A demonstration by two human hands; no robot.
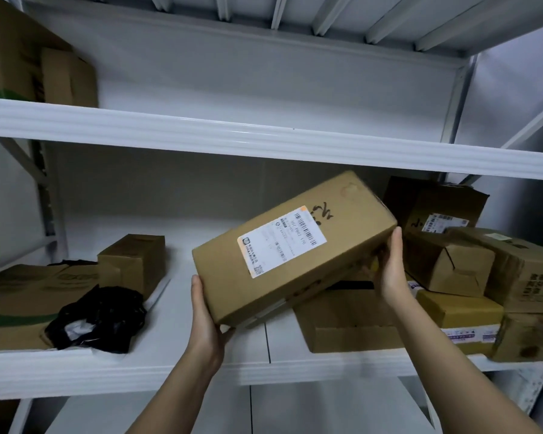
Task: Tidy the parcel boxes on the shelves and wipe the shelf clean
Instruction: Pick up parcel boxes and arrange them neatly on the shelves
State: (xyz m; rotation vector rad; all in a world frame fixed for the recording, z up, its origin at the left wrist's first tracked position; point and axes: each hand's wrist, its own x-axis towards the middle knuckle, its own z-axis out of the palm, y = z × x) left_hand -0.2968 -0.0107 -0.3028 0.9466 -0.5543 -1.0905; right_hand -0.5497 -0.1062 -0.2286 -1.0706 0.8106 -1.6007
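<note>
Cardboard box (292, 245), tilted at frame centre above the white shelf (182, 368), is gripped at opposite ends by the left hand (205, 321) and right hand (391, 270).

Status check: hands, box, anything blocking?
Left hand and right hand grip labelled box, tilted, lifted. Box pile crowds right; black bag lies left.

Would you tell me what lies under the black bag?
The black bag lies on a flattened carton, overhanging the shelf. What the bag covers is hidden.
</note>
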